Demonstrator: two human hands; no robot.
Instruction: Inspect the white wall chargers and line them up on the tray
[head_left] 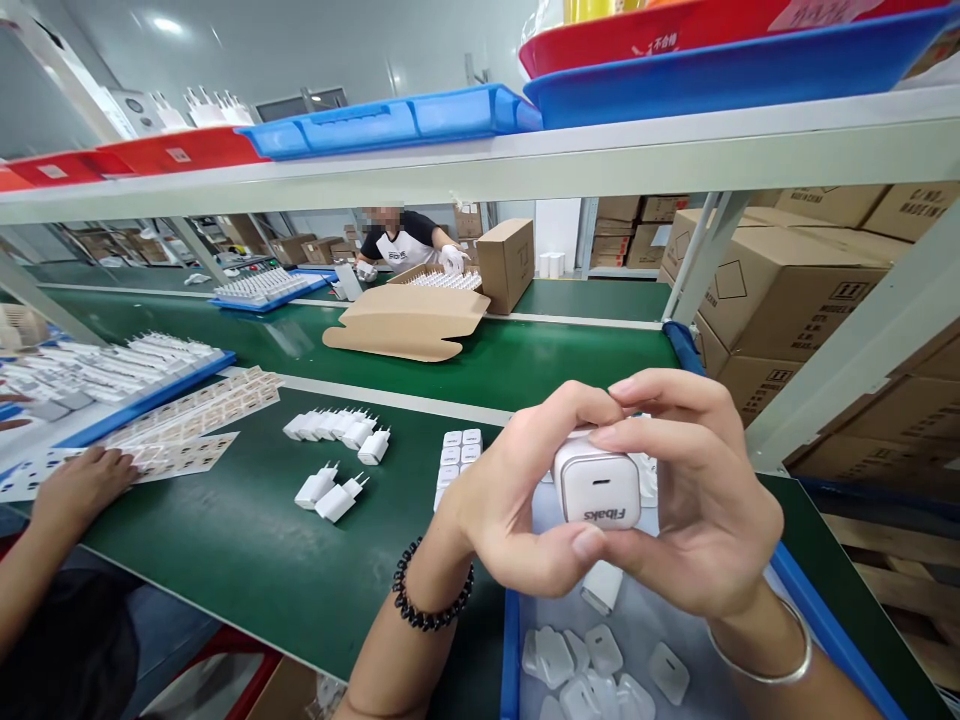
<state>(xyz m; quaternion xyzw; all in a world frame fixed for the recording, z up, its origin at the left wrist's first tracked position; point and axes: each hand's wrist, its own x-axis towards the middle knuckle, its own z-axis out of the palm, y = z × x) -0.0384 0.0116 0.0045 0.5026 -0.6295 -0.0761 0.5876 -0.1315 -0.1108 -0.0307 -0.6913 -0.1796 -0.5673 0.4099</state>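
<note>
A white USB-C wall charger (600, 490) is held up in front of me, its port face toward me and its "Fibaks" lettering upside down. My left hand (532, 490) grips it from the left, thumb below and fingers above. From the right, my right hand (682, 490) pinches the same charger with thumb and fingers. Under my hands lies a blue-rimmed tray (511, 650) holding loose translucent white caps (555, 655) and another white charger (602, 587). Left of my wrist, white chargers stand in neat rows (459, 455), partly hidden by my hand.
Several chargers with pins (337, 495) lie on the green table (247, 560). At left, a person's hand (82, 490) rests on a sticker sheet (187, 455) beside a full tray (225, 362). Across the belt (570, 345), a co-worker (405, 240) handles a carton. A shelf (450, 165) crosses overhead.
</note>
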